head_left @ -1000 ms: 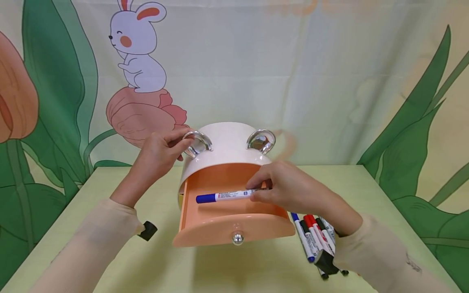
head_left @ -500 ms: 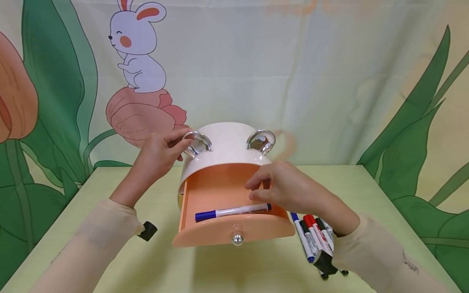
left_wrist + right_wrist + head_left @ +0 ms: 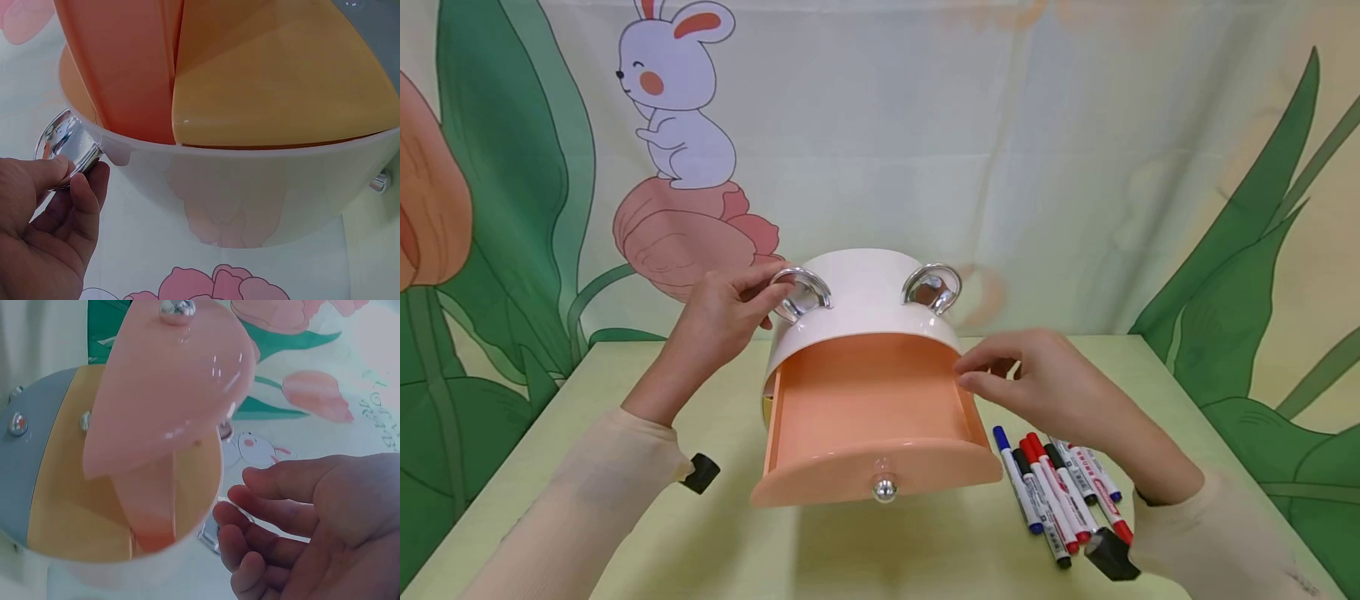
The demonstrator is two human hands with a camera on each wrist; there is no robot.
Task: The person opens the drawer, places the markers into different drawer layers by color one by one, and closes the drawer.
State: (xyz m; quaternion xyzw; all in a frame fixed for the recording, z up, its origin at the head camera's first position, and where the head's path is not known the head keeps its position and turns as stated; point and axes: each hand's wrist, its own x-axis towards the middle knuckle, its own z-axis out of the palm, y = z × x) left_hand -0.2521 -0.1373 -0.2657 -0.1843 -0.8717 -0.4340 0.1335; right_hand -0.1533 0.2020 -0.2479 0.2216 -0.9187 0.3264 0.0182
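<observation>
Your left hand (image 3: 726,312) pinches the left chrome handle (image 3: 802,293) between thumb and fingers, while your right hand (image 3: 1037,375) holds nothing, its fingers loosely bent beside the right wall of the peach drawer (image 3: 872,392). That drawer stands pulled out from the upper front of the white case (image 3: 865,283), and its front panel hides the strip of floor just behind it. The drawer looks like thin, glossy plastic, probably light and fairly stiff, but likely to droop or twist if you lean on the extended front; take it by the round silver knob (image 3: 885,489) and move it straight. The case also seems light enough to be dragged along, so a steady pinch on the handle should help, though polished metal may slip under dry fingertips. On the table (image 3: 925,550), to the right of the drawer, lie the markers (image 3: 1053,500), bunched side by side; expect them to be light, rigid and apt to roll, best pinched around the middle of the barrel.
</observation>
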